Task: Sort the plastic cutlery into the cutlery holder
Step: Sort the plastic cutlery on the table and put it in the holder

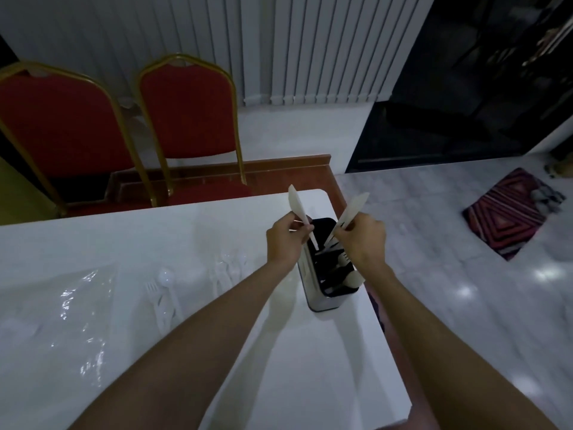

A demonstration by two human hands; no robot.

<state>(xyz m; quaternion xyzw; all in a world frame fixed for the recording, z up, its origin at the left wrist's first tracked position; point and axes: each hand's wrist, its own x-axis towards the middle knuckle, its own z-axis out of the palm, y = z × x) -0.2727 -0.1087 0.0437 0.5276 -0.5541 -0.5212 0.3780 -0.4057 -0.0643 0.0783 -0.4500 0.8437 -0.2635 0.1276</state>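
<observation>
While the left hand (286,240) pinches a flat white knife (297,206), the right hand (362,240) grips a second knife (352,209).

Banquet hall, red banquet chairs (186,119), white table (155,336)

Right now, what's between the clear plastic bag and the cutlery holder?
Loose white plastic cutlery lies there on the table, with the left forearm crossing beside it, seen in the head view.
</observation>
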